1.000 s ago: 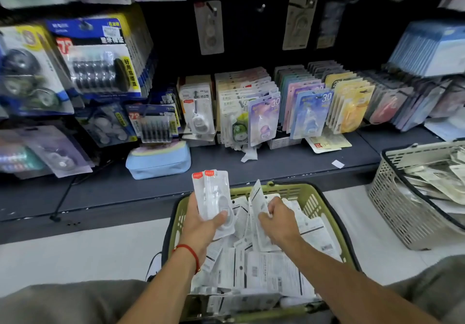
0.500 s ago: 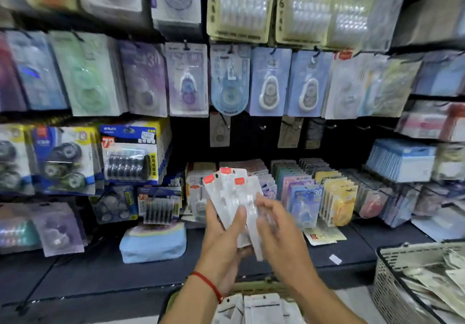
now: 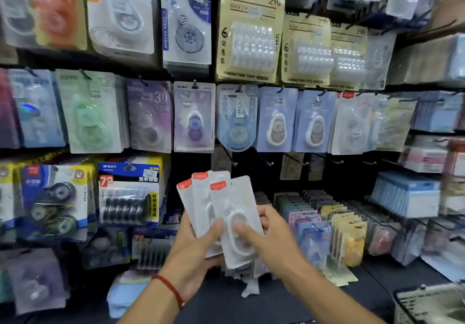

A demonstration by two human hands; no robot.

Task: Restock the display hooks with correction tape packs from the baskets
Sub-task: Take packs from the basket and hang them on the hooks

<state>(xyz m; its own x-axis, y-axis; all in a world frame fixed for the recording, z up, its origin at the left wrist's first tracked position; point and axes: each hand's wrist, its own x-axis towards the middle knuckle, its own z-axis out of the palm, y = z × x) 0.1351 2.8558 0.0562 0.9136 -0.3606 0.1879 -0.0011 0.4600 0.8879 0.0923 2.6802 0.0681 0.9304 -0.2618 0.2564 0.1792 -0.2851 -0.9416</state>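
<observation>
White plastic-and-card correction tape packs with red corner tabs (image 3: 221, 213), fanned three or so deep, held upright at lower centre of the frame. Clasped from the left by the left hand (image 3: 193, 245), thumb laid across the front of the fan, a red cord bracelet (image 3: 171, 289) round its wrist. Pinched from the right by the right hand (image 3: 274, 238), thumb pressed on the clear blister of the frontmost pack, fingers curled behind. Both grips closed on the packs, neither slack.

Just above and behind the fan, bare black metal display hooks (image 3: 270, 164) jutting from the dark back panel, a few brown tags between them. Higher, a row of pale blue and lilac hanging blister cards (image 3: 275, 120); above those, gold-backed six-roll correction tape cards (image 3: 249, 39). At mid left, a blue-and-yellow multipack of black rolls (image 3: 129, 195). At right of the hands, pastel packs standing in rows on the dark shelf (image 3: 324, 225). Bottom right corner: rim of a pale slatted plastic basket (image 3: 427, 298), blurred, contents not clear.
</observation>
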